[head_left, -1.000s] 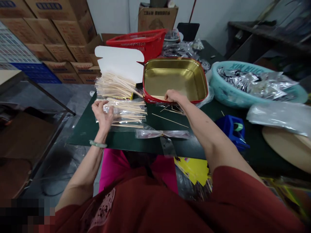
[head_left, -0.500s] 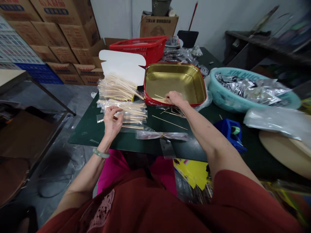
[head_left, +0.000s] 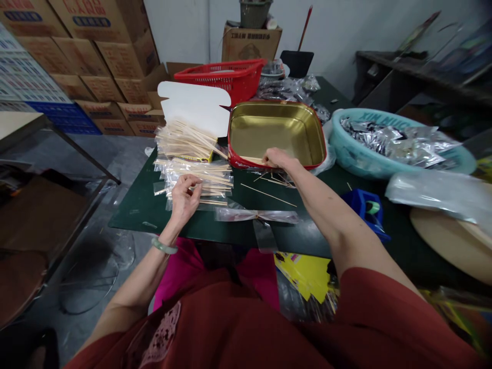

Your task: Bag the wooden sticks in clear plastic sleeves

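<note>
My right hand [head_left: 275,157] reaches over the front rim of a gold-lined metal tin [head_left: 279,128]. Its fingers are closed around thin wooden sticks [head_left: 250,159] that lie along the tin's near side; the fingertips are partly hidden. My left hand [head_left: 186,197], with a green bangle on the wrist, hovers at the flat plastic packets of sticks [head_left: 215,180]. Its fingers are curled into a pinch, and whatever is between them cannot be made out. Behind the packets, more bagged sticks [head_left: 184,139] are heaped in a yellow box with a raised white lid [head_left: 196,105].
Loose sticks [head_left: 269,195] and a tied bundle of clear bags [head_left: 255,216] lie on the green table [head_left: 132,207]. To the right are a blue tape dispenser [head_left: 363,212] and a turquoise basin [head_left: 384,160] of silvery packets. A red basket [head_left: 246,84] stands behind.
My left hand has shifted slightly right over the packets. In the tin, my right hand has barely moved; a stick that pointed up at an angle beside it no longer shows.
</note>
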Demonstrator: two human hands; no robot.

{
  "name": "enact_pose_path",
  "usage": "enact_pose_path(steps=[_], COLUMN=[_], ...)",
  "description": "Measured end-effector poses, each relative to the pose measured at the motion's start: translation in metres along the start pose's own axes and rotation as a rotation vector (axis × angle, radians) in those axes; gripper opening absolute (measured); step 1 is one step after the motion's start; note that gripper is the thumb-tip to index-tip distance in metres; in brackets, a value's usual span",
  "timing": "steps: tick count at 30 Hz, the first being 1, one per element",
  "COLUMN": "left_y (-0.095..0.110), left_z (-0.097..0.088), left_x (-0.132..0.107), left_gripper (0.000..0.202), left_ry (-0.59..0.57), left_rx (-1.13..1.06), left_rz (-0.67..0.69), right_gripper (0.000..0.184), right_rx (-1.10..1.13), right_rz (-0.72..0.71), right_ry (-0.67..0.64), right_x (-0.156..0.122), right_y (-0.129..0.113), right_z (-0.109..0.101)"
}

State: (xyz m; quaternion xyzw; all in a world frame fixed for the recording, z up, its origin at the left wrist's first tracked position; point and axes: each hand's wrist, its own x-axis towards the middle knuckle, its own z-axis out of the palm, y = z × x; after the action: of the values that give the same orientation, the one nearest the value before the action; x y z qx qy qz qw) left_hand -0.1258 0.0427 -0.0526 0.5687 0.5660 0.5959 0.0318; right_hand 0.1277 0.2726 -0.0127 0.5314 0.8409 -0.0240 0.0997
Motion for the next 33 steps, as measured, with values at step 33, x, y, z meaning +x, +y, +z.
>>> enact_pose_path(steps=[33], left_y=[0.040], left_z=[0.128], left_x=[0.021], left_gripper=[0.020], left_ry=[-0.732], left_rx=[-0.151], left_rz=[0.019], right_gripper=[0.013], right_rx=[1.119], right_rz=[-0.098], right_ry=[0.623], right_x=[-0.120], right_y=[-0.062], right_z=[0.038])
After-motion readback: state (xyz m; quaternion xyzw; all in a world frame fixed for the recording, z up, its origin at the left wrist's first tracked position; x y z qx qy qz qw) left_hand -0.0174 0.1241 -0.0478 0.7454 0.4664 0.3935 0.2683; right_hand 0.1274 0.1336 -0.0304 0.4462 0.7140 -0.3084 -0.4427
